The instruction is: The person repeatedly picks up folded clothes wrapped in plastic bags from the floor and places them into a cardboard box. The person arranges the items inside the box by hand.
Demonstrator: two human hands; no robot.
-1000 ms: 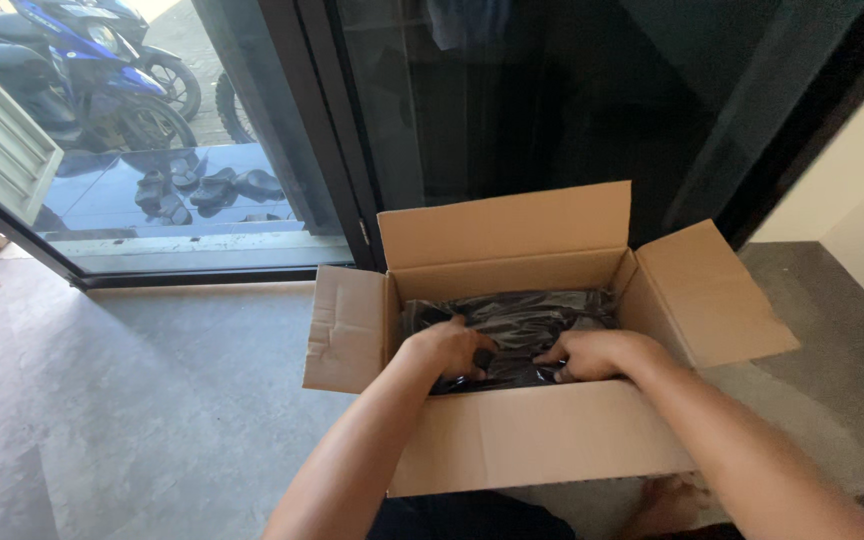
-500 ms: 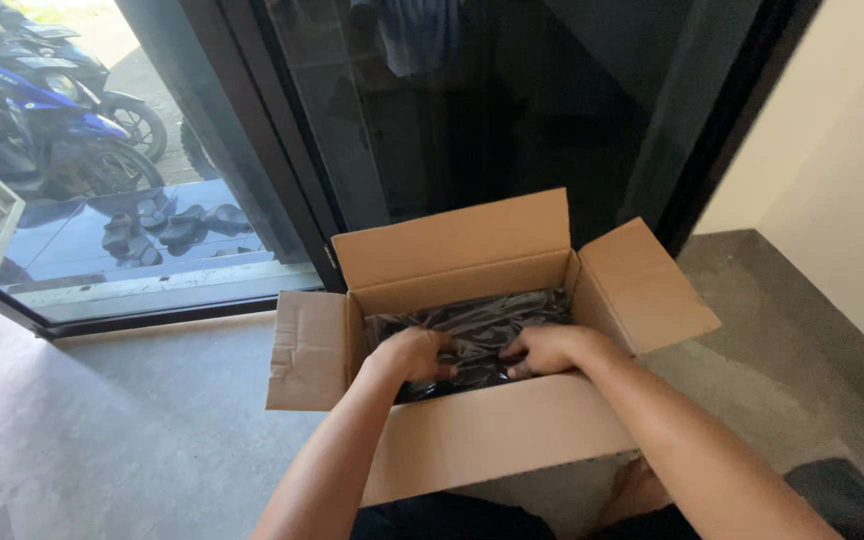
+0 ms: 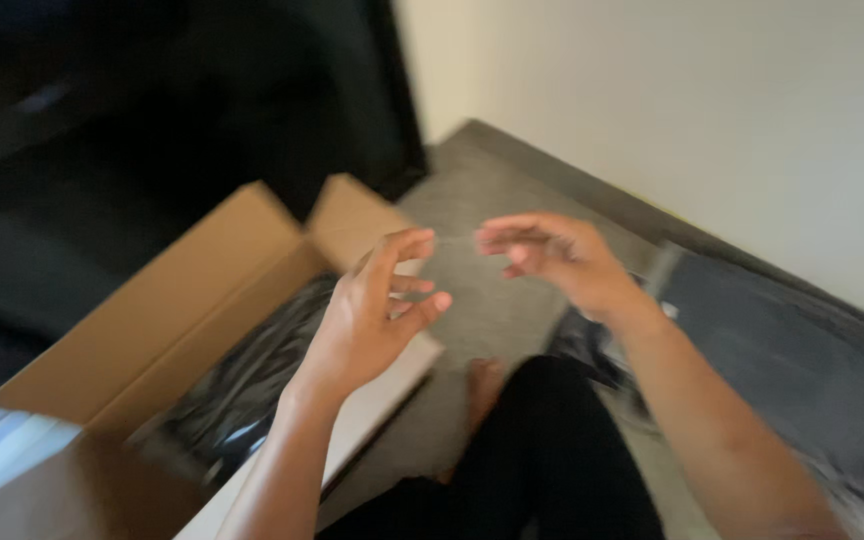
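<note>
The picture is blurred by a fast head turn. My left hand is raised over the near right corner of an open cardboard box, fingers spread and loosely curled. My right hand hovers over the grey floor to the right of the box, fingers apart. A faint thin clear strip seems to stretch between the fingertips of both hands; I cannot tell whether either hand grips it. Dark shiny plastic-wrapped items lie inside the box.
A dark flat mat or bag lies on the floor at the right, along a pale wall. Dark glass doors stand behind the box. My legs in black trousers and a bare foot are below.
The view has swung to the right, so the box now sits at the left. Both hands have come up out of the box and moved rightward, apart from the wrapped items.
</note>
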